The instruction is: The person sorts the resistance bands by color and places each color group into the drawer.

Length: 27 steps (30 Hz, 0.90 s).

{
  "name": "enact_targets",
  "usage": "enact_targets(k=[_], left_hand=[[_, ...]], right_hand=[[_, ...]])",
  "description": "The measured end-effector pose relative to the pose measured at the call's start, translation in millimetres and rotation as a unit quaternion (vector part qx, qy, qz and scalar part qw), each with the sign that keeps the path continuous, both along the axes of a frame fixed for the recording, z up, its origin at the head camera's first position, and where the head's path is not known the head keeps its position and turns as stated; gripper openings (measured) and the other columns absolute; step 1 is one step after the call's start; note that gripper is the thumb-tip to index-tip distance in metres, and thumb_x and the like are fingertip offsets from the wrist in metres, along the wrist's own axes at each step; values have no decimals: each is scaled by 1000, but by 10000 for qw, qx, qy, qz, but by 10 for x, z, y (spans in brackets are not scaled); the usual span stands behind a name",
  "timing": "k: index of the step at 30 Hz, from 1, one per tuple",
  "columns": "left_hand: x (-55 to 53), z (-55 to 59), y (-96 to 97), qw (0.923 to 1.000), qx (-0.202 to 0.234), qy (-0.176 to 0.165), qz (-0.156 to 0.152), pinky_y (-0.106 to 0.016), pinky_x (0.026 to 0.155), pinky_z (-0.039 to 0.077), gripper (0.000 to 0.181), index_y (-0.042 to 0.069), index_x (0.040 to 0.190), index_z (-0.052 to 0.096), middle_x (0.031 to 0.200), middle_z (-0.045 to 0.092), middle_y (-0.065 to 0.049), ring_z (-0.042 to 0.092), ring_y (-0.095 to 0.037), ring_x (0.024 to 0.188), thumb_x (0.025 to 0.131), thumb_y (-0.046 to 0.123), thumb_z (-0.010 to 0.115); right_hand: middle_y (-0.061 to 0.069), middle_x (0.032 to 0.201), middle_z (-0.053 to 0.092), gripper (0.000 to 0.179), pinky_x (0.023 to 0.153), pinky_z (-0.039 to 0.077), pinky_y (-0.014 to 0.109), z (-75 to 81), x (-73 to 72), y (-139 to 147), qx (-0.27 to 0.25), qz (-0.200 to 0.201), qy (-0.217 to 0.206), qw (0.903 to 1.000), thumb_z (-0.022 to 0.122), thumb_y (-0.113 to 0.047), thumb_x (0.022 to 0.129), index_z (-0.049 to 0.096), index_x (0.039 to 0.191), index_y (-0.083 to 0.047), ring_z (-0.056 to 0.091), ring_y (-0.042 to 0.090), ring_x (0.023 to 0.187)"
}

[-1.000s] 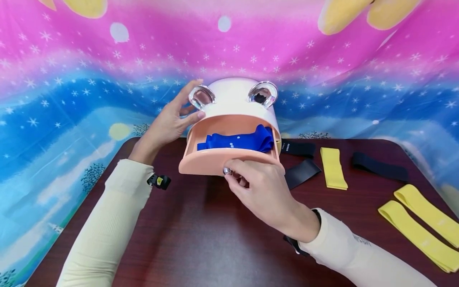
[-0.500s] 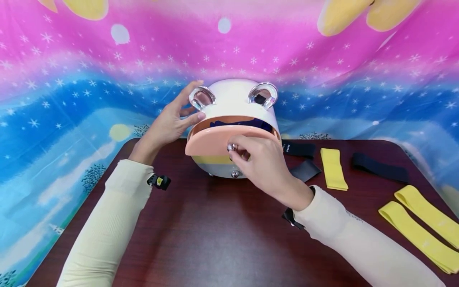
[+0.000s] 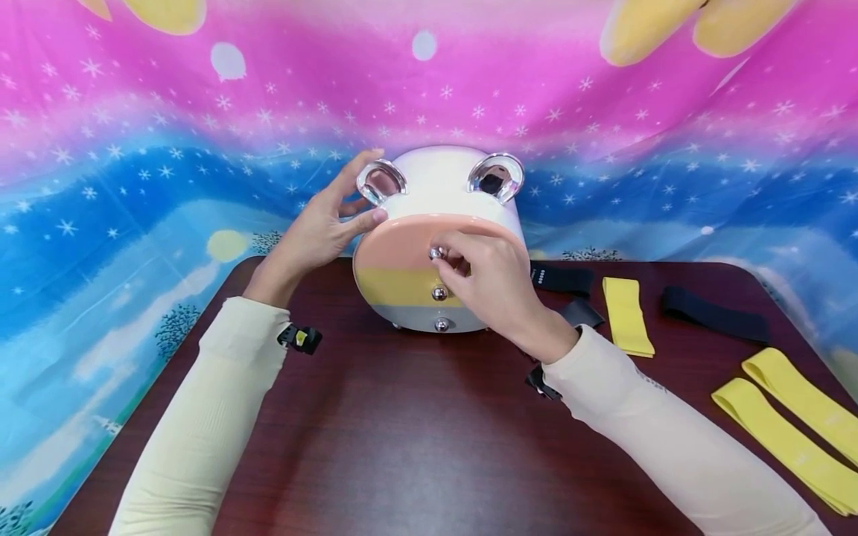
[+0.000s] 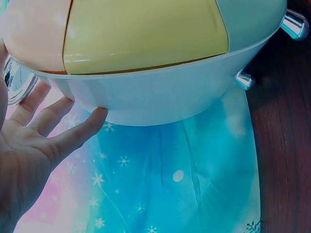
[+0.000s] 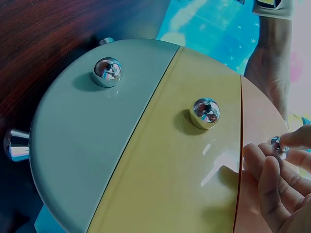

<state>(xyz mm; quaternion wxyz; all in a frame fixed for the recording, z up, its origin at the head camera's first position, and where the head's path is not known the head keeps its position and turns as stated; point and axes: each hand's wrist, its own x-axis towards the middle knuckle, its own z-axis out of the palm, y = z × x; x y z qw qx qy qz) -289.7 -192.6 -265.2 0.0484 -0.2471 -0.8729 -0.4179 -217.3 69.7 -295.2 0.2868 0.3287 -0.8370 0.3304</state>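
Note:
A small white drawer box [image 3: 436, 179] with two shiny ear shapes stands on the table. Its rounded front has a peach top drawer [image 3: 398, 242], a yellow middle drawer [image 3: 395, 286] and a grey-green bottom drawer [image 3: 412, 317], all flush. My right hand [image 3: 492, 290] pinches the chrome knob [image 5: 275, 142] of the peach drawer between thumb and fingers. At the box's upper left side, my left hand [image 3: 322, 227] rests with spread fingers; in the left wrist view its fingertips [image 4: 99, 114] touch the white wall. The drawer's contents are hidden.
Right of the box lie black fabric bands [image 3: 563, 279] and a yellow band [image 3: 626, 316]. Another black band [image 3: 713, 314] and two yellow bands [image 3: 791, 443] are farther right on the dark wood table [image 3: 402, 447]. A patterned cloth [image 3: 302, 112] hangs behind.
The peach drawer, open with blue bands inside, has slid back into the box. My right hand moved away from me with the knob; my left hand stayed at the box's side.

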Motion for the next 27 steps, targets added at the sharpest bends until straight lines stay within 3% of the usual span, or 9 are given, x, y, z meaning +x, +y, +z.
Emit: enact_targets(k=[10, 17, 22, 27], left_hand=[[6, 1, 1, 9999, -66, -5, 77, -66, 103, 53, 80, 56, 161, 22, 172, 27, -2, 50, -43, 146, 101, 37, 71], [11, -4, 18, 9996, 160, -218, -91, -58, 105, 55, 95, 55, 161, 22, 175, 17, 7, 44, -40, 151, 91, 35, 83], [20, -13, 39, 9993, 232, -238, -152, -56, 102, 57, 99, 51, 163, 23, 175, 17, 7, 42, -40, 152, 89, 32, 86], [25, -20, 24, 9999, 109, -99, -35, -58, 98, 58, 95, 57, 160, 23, 175, 17, 8, 44, -40, 151, 90, 35, 84]], right_hand=[[8, 85, 76, 11, 74, 61, 36, 13, -27, -3, 16, -18, -207, 9998, 76, -8, 94, 77, 105, -5, 69, 19, 75], [8, 86, 77, 10, 74, 62, 35, 5, -27, -3, -85, 18, -327, 9994, 74, -6, 94, 77, 103, -5, 72, 19, 76], [9, 91, 78, 13, 72, 63, 35, -69, 16, 27, -272, 179, -402, 9987, 74, -4, 94, 74, 107, -4, 73, 17, 75], [8, 91, 78, 15, 68, 62, 34, -206, 87, 78, -303, 141, -518, 9981, 74, -4, 93, 69, 107, -3, 71, 16, 71]])
